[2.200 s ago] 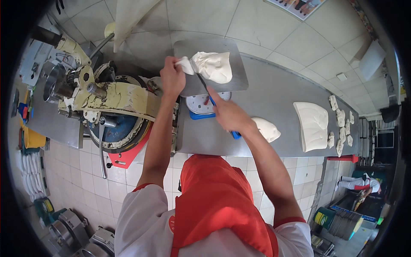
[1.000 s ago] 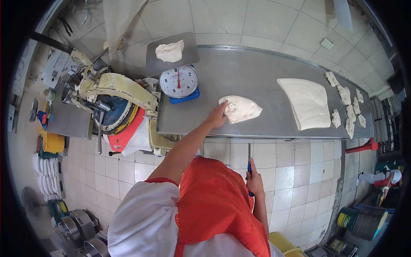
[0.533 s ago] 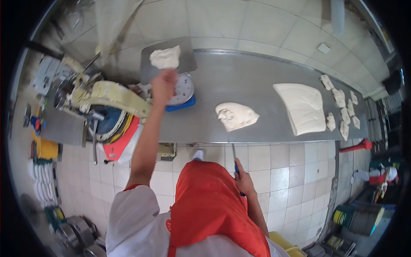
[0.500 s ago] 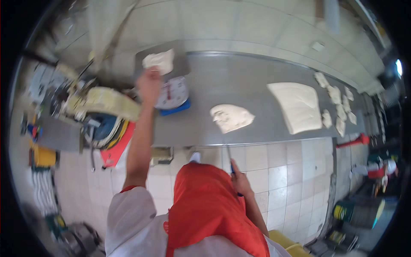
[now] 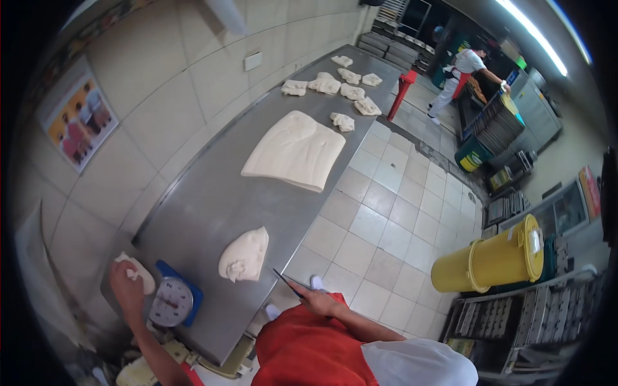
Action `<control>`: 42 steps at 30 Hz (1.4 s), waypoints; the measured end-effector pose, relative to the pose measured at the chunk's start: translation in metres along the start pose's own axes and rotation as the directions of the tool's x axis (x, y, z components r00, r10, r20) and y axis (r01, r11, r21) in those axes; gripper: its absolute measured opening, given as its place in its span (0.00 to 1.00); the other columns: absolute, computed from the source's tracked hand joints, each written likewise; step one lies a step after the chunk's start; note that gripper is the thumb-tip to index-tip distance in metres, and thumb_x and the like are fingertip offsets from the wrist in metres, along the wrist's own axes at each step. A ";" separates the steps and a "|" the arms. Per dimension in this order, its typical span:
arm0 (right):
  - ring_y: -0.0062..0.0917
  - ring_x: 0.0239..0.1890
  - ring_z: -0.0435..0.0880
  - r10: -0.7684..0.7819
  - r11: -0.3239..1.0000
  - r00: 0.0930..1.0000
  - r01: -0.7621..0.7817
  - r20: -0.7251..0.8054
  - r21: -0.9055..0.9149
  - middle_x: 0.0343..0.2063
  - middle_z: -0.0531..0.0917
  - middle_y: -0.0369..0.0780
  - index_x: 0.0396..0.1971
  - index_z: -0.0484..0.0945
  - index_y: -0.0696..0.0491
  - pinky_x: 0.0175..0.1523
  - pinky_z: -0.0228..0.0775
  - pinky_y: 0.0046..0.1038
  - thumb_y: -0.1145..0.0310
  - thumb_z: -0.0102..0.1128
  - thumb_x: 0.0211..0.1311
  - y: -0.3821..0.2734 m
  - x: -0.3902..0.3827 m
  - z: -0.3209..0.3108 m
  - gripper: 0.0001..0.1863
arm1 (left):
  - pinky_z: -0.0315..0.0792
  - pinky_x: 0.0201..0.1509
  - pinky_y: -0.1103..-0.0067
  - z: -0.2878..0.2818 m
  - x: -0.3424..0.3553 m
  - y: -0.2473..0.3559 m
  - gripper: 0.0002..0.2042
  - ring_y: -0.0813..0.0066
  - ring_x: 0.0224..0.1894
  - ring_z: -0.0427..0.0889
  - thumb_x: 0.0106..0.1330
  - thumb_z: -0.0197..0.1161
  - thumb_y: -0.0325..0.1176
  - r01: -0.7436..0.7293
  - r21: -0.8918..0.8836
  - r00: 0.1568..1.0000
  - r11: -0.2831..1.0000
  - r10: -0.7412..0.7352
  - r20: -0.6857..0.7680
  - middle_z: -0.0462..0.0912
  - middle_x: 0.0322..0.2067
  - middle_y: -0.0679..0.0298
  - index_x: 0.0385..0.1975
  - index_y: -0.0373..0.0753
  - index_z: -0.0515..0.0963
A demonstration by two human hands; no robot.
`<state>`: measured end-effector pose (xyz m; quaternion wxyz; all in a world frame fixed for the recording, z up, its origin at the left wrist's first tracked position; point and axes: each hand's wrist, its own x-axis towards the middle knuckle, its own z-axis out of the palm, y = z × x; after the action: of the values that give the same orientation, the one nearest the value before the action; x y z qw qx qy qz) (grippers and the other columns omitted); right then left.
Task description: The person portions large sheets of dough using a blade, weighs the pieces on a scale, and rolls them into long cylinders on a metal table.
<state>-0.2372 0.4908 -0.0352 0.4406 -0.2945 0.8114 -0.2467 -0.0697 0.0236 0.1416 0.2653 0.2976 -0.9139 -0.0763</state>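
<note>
My left hand (image 5: 127, 287) is closed on a piece of dough (image 5: 146, 275) over the metal pan (image 5: 113, 258) of a weighing scale (image 5: 171, 302). That scale has a round white dial and a blue body. In my right hand (image 5: 317, 301) is a knife (image 5: 283, 279), its dark blade pointing toward the table edge. Between the scale and the knife lies a cut lump of dough (image 5: 244, 253) on the steel table (image 5: 199, 206). Farther along rests a large flat slab of dough (image 5: 293, 153), and several small dough pieces (image 5: 324, 83) are scattered beyond it.
A tiled wall (image 5: 154, 122) runs along the table's far side. Yellow drums (image 5: 492, 257) and metal racks (image 5: 502, 315) stand to the right across the tiled floor. A red bar (image 5: 402, 95) stands by the table's far end. Another person (image 5: 458, 80) works at the back.
My view has swung to the right, bringing the drums and the other person into fuller sight. My left hand is still at the dough on the pan; the knife remains in my right.
</note>
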 end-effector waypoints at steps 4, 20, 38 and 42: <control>0.56 0.43 0.83 -0.118 0.989 0.987 0.126 -0.110 0.073 0.37 0.84 0.60 0.78 0.42 0.35 0.53 0.72 0.51 0.68 0.48 0.72 0.043 0.014 0.000 0.40 | 0.68 0.45 0.78 0.018 0.055 0.152 0.15 0.71 0.38 0.74 0.41 0.69 0.15 0.085 -0.592 0.950 0.801 0.115 0.292 0.70 0.32 0.63 0.25 0.37 0.70; 0.22 0.18 0.75 0.197 0.960 0.837 -0.058 -0.511 0.275 0.22 0.76 0.37 0.78 0.50 0.34 0.25 0.74 0.33 0.77 0.45 0.66 0.217 0.010 -0.166 0.41 | 0.75 0.59 0.66 0.338 0.263 0.413 0.36 0.59 0.63 0.75 0.61 0.74 0.46 0.332 -0.695 0.776 0.638 0.234 0.586 0.74 0.63 0.50 0.68 0.45 0.69; 0.62 0.39 0.82 -0.363 0.901 0.900 0.405 0.240 -0.158 0.33 0.83 0.63 0.76 0.49 0.46 0.47 0.69 0.59 0.72 0.51 0.67 -0.062 0.196 -0.087 0.39 | 0.76 0.58 0.67 0.320 -0.110 0.077 0.38 0.53 0.50 0.84 0.46 0.78 0.46 0.754 0.006 0.448 0.657 -0.520 0.727 0.85 0.47 0.50 0.61 0.42 0.75; 0.62 0.40 0.82 -0.389 0.874 0.898 0.431 0.208 -0.225 0.33 0.83 0.64 0.77 0.47 0.48 0.48 0.71 0.59 0.73 0.51 0.67 -0.057 0.212 -0.044 0.39 | 0.77 0.57 0.67 0.301 -0.120 0.066 0.37 0.53 0.50 0.84 0.47 0.78 0.46 0.727 -0.146 0.554 0.671 -0.448 0.702 0.85 0.45 0.50 0.60 0.40 0.76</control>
<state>-0.3533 0.3088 -0.0968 0.3966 -0.5348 0.7188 -0.1998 -0.1804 0.1416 -0.1474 -0.0313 0.4866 -0.7483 -0.4497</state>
